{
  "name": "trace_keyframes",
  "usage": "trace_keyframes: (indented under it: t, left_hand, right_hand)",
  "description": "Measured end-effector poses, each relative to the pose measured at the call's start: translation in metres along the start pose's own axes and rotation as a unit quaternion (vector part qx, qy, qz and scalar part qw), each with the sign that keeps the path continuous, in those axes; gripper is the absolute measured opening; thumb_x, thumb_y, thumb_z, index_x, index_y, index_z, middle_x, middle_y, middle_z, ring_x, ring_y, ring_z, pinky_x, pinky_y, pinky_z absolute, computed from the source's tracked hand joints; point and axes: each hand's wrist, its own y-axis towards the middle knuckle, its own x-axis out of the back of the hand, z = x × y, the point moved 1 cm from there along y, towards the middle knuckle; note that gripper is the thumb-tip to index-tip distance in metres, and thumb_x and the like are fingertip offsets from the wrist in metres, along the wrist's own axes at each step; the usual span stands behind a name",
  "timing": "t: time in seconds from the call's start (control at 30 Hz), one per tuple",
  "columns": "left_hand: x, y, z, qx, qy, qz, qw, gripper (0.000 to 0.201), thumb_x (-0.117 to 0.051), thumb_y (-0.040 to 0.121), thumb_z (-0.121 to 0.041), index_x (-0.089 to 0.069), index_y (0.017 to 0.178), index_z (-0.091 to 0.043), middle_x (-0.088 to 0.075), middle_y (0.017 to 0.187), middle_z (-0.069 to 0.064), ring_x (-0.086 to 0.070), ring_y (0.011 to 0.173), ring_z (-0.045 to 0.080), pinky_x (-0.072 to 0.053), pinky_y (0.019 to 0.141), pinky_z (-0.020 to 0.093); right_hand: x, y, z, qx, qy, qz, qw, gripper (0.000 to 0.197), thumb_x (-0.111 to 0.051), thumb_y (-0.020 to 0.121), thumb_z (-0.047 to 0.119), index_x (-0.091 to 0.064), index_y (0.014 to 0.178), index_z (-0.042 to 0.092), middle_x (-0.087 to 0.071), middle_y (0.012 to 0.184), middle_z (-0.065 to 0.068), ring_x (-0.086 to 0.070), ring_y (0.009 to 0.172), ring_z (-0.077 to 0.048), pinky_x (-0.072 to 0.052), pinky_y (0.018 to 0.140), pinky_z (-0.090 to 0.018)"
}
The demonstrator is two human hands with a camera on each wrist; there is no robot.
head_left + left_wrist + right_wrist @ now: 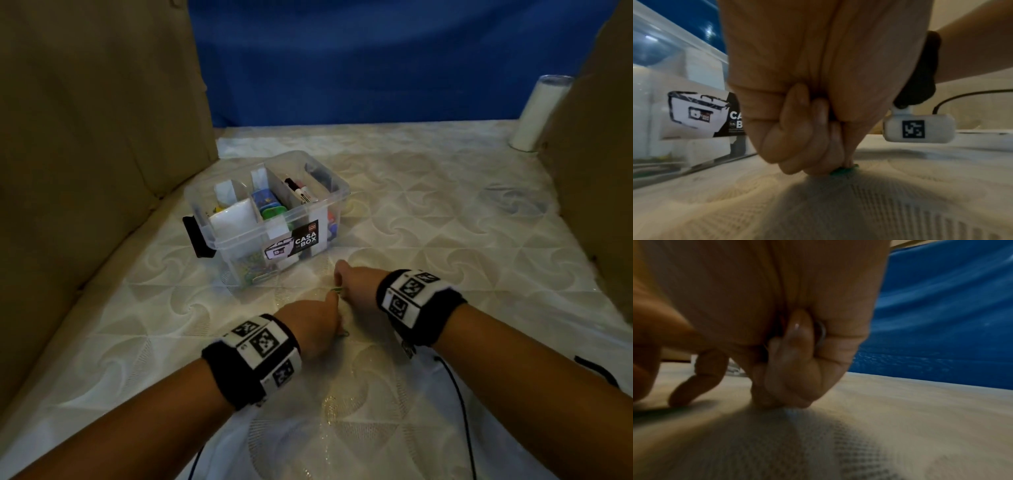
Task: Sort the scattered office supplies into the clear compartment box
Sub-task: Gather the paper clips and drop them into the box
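A small green clip is pinched on the bed near the clear box by the left hand. Other small things are held in the curled right hand. Tiny pieces could be dropped and lost on the patterned cover.

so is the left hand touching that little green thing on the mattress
Touching. The left wrist view shows the left hand with curled fingers pressed onto the green thing on the mattress, no gap between them.

The clear box stands open on the quilted cover, its compartments holding markers, tins and clips. A small green item, perhaps a clip, lies just before it.
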Motion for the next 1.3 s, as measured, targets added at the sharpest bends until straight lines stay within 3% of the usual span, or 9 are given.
trace_keyframes:
  t: [0.27,0.4,0.5,0.63,0.83,0.97,1.1,1.17,1.3]
  left_hand:
    - [0.006,-0.005,-0.011,-0.035,0.08,-0.004,0.996,0.05,-0.033,0.101,-0.029,-0.021,0.146,-0.011,-0.059,0.122,0.013,-0.058,0.109,0.031,-0.047,0.089,0.038]
    - [0.005,-0.005,-0.011,-0.039,0.092,-0.011,0.995,0.038,-0.03,0.101,-0.025,-0.038,0.134,-0.007,-0.058,0.121,0.015,-0.057,0.108,0.031,-0.042,0.081,0.035]
    - [0.002,-0.007,-0.013,-0.028,0.088,-0.016,0.996,0.035,-0.028,0.101,-0.024,-0.041,0.129,-0.007,-0.057,0.12,0.015,-0.057,0.104,0.029,-0.037,0.076,0.032]
    - [-0.003,-0.006,-0.023,-0.02,0.124,-0.02,0.992,0.035,-0.037,0.1,-0.023,-0.039,0.131,-0.007,-0.059,0.114,0.014,-0.059,0.1,0.028,-0.04,0.073,0.033]
    - [0.003,-0.018,-0.013,-0.035,0.069,-0.021,0.997,0.037,-0.029,0.101,-0.026,-0.033,0.134,-0.01,-0.058,0.116,0.011,-0.057,0.105,0.027,-0.043,0.082,0.032]
    - [0.031,-0.043,0.026,-0.014,-0.03,-0.17,0.985,0.02,-0.028,0.101,-0.025,-0.042,0.11,-0.014,-0.061,0.094,0.005,-0.06,0.087,0.022,-0.048,0.075,0.031]
    - [0.086,-0.061,0.072,0.047,-0.01,-0.329,0.943,0.012,-0.032,0.1,-0.022,-0.039,0.096,-0.013,-0.044,0.061,-0.003,-0.046,0.057,0.024,-0.031,0.054,0.032]
    - [0.107,-0.054,0.088,0.097,0.024,-0.337,0.936,0.016,-0.033,0.1,-0.019,-0.042,0.103,-0.006,-0.054,0.071,0.008,-0.052,0.065,0.03,-0.036,0.059,0.034]
    - [0.128,-0.023,0.098,0.175,0.076,-0.193,0.962,0.031,-0.03,0.1,-0.012,-0.042,0.128,-0.005,-0.054,0.127,0.02,-0.056,0.112,0.035,-0.043,0.088,0.038]
  right_hand:
    - [0.001,0.006,-0.002,0.015,-0.1,0.021,0.995,0.027,-0.047,0.096,0.021,-0.051,0.121,0.01,-0.059,0.125,-0.01,-0.056,0.114,-0.026,-0.042,0.095,-0.033]
    - [0.0,-0.003,-0.011,-0.003,-0.106,0.018,0.994,0.015,-0.048,0.097,0.027,-0.053,0.107,0.016,-0.06,0.122,-0.011,-0.053,0.092,-0.022,-0.04,0.083,-0.031]
    - [0.005,-0.02,-0.018,-0.037,-0.054,0.038,0.997,0.011,-0.046,0.098,0.024,-0.048,0.101,0.014,-0.058,0.114,-0.012,-0.046,0.091,-0.018,-0.034,0.079,-0.027]
    - [0.008,-0.048,-0.027,-0.033,0.095,-0.031,0.994,0.006,-0.045,0.097,0.019,-0.047,0.095,0.014,-0.053,0.093,-0.002,-0.048,0.085,-0.017,-0.034,0.066,-0.026]
    - [0.006,-0.076,-0.029,-0.023,0.183,-0.093,0.978,0.012,-0.043,0.099,0.024,-0.049,0.095,0.014,-0.049,0.075,0.007,-0.045,0.067,-0.006,-0.032,0.058,-0.021]
    - [0.003,-0.083,-0.025,-0.019,0.226,-0.091,0.97,0.017,-0.043,0.099,0.027,-0.053,0.098,0.013,-0.052,0.075,0.005,-0.046,0.066,-0.008,-0.034,0.059,-0.023]
    - [-0.002,-0.081,-0.009,-0.009,0.223,-0.067,0.972,0.017,-0.043,0.099,0.029,-0.053,0.1,0.015,-0.055,0.082,0.003,-0.05,0.075,-0.013,-0.038,0.067,-0.027]
    - [-0.005,-0.079,-0.001,-0.003,0.216,-0.059,0.974,0.015,-0.043,0.099,0.029,-0.051,0.097,0.018,-0.055,0.085,0.004,-0.05,0.077,-0.012,-0.038,0.069,-0.027]
    - [-0.01,-0.078,0.007,0.002,0.217,-0.044,0.975,0.012,-0.043,0.098,0.029,-0.048,0.089,0.022,-0.052,0.08,0.007,-0.047,0.075,-0.011,-0.037,0.068,-0.026]
